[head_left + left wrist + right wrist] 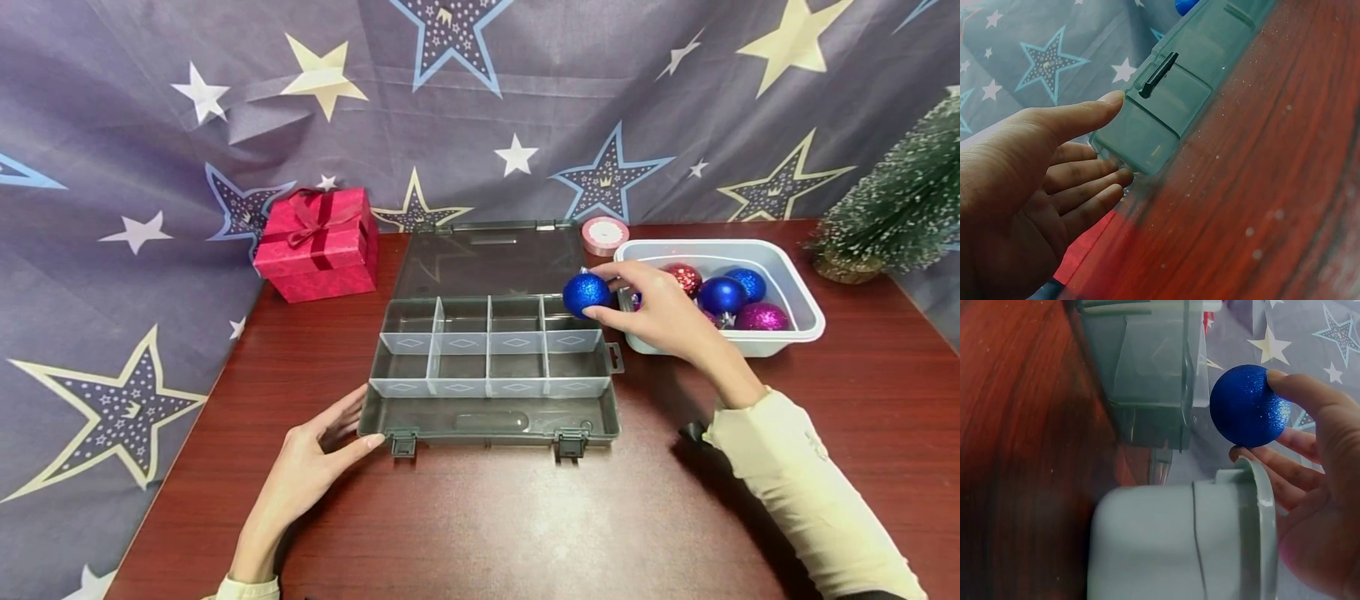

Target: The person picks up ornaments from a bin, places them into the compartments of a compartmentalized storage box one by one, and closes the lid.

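A glittery blue ball (587, 295) is pinched between the thumb and fingers of my right hand (660, 312), above the back right compartment of a grey divided box (491, 423) whose lid (487, 262) lies back. In the right wrist view the same ball (1249, 406) hangs clear of the box's side (1147, 369), held by my right hand (1329, 469). At the box's front left corner rests my left hand (307, 467), thumb and fingers extended. The left wrist view shows that hand (1041, 181) with its thumb tip at the box's edge (1147, 128).
A white tub (810, 321) with red, blue and purple balls stands right of the box. Behind are a pink ribbon roll (605, 236) and a red gift box (318, 246) at left. A small frosted tree (892, 192) stands at far right. A black object (693, 432) lies by my right sleeve.
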The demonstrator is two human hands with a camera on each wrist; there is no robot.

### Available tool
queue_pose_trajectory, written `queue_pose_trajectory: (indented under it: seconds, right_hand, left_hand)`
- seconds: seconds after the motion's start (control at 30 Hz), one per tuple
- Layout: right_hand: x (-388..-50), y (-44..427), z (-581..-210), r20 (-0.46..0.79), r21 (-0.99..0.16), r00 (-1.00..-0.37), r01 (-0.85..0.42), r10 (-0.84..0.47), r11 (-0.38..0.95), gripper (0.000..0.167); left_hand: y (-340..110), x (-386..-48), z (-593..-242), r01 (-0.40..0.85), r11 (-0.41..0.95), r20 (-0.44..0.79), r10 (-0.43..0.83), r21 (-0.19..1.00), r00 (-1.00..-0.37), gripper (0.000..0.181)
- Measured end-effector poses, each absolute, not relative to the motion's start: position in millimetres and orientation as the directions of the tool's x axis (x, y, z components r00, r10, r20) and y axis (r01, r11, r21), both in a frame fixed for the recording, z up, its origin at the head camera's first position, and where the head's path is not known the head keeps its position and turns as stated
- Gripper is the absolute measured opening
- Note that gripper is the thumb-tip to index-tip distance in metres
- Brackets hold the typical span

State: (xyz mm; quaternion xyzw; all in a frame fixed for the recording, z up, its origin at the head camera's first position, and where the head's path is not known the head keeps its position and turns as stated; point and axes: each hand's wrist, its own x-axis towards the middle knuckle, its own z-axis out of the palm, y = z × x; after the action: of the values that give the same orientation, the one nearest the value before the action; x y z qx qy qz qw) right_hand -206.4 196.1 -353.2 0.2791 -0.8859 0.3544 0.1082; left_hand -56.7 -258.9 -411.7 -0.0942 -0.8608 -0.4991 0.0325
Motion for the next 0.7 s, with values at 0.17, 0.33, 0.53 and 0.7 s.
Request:
queue_pose_trajectory:
  seconds: [0.17, 0.33, 0.53, 0.7]
  right_hand:
    - [-208, 191, -355, 0.404, -0.548, -0.805, -0.594, -0.435, 0.589, 0.05]
    - [-208, 190, -357, 0.414, -0.542, -0.795, -0.606, -0.443, 0.582, 0.046]
    - [-205, 194, -355, 0.427, -0.53, -0.791, -0.611, -0.438, 0.587, 0.041]
    - [-202, 206, -352, 0.443, -0.537, -0.799, -0.6, -0.407, 0.593, 0.04]
  left_hand:
    - [-259, -56, -412, 0.199, 0.477, 0.151, 0.136, 0.856, -0.979, 0.064]
    - [-259, -57, -412, 0.198, 0.471, 0.15, 0.137, 0.86, -0.979, 0.064]
    - [-259, -57, -412, 0.204, 0.472, 0.156, 0.139, 0.858, -0.978, 0.064]
    - [-259, -57, -412, 0.21, 0.473, 0.165, 0.137, 0.856, -0.977, 0.064]
